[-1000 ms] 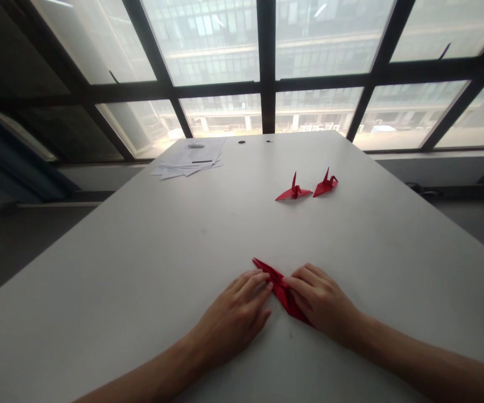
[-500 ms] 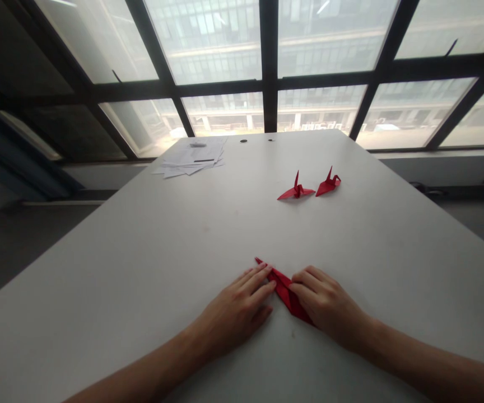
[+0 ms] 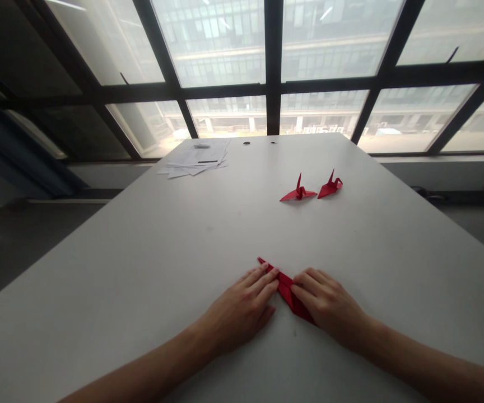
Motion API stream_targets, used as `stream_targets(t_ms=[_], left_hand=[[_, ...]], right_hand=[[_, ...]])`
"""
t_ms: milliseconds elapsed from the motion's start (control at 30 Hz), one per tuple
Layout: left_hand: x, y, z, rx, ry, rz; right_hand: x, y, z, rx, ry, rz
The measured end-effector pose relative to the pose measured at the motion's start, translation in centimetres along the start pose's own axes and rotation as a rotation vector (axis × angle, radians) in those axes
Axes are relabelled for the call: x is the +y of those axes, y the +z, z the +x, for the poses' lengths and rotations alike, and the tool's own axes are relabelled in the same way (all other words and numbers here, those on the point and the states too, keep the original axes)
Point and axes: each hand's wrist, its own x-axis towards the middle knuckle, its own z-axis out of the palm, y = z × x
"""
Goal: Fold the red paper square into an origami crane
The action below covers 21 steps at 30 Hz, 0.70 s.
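A flat, partly folded piece of red paper (image 3: 287,290) lies on the white table (image 3: 162,252) near the front edge. My left hand (image 3: 242,308) rests on its left side with the fingers stretched flat over the paper. My right hand (image 3: 326,305) presses its right side, fingers bent down onto the paper. Part of the paper is hidden under both hands; its pointed end sticks out past my left fingertips. Farther back on the right stand two finished red paper cranes (image 3: 297,192), (image 3: 330,186), side by side.
A loose stack of white papers (image 3: 198,159) lies at the table's far left corner. Two small dark holes (image 3: 247,143) sit near the far edge. Large dark-framed windows (image 3: 273,67) run behind the table, and the floor drops away at both sides.
Both hands stay on the red paper. My left fingers have slid a little forward along the paper; the view has shifted slightly.
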Motion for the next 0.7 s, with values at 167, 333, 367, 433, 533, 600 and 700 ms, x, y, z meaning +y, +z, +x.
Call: stream_targets(t_ms=[167, 333, 367, 433, 533, 600, 700], left_hand=[[0.2, 0.0, 0.0, -0.01, -0.013, 0.015], [0.2, 0.0, 0.0, 0.003, -0.002, -0.036], [0.2, 0.0, 0.0, -0.001, 0.001, -0.049], [0.1, -0.2, 0.0, -0.01, 0.005, -0.055], [0.1, -0.4, 0.1, -0.012, 0.023, -0.019], [0.2, -0.5, 0.2, -0.014, 0.03, 0.013], [0.3, -0.7, 0.3, -0.022, 0.029, 0.046]], right_hand=[[0.5, 0.0, 0.1, -0.014, -0.013, 0.008], [1.0, -1.2, 0.1, -0.025, -0.071, 0.069], [0.9, -1.5, 0.0, -0.022, -0.074, 0.074], [0.7, -2.1, 0.0, -0.022, -0.075, 0.07], [0.4, -2.9, -0.2, -0.066, -0.064, 0.058], [0.5, -3.3, -0.2, -0.085, -0.018, 0.086], [0.7, -3.5, -0.2, -0.009, 0.155, 0.08]])
